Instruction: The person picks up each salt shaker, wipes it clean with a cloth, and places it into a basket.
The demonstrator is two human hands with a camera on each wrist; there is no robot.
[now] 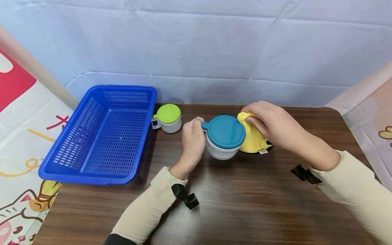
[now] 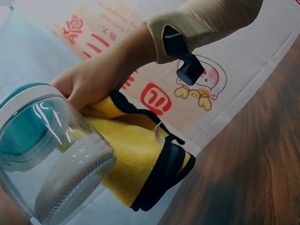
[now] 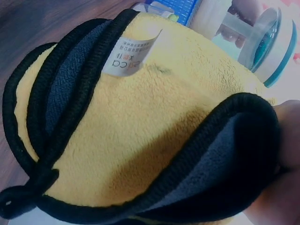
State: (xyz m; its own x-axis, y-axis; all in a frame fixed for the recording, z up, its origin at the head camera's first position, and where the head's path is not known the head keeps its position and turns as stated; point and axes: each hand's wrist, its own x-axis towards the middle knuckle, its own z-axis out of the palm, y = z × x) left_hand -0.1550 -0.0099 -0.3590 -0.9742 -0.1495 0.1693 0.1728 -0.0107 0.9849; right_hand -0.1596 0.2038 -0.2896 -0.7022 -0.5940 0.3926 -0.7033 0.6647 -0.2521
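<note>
So the main thing here is a clear jar with a teal lid, over the middle of the worktop toward the far edge, and it looks lifted off the surface. There's something pale in the bottom, can't tell what. The person's left hand is curled round the handle side, right by the lid's little tab. The right hand pinches a yellow cloth with black trim and a white tag, and the cloth is up against the jar's right side. So both hands are clamped on something, with the jar between them.

Further out, a smaller jar with a lime green lid stands near the far edge, handle facing left. Just beside that, a blue basket takes up the worktop's far-left corner. A pale sheet hangs behind the far edge.
</note>
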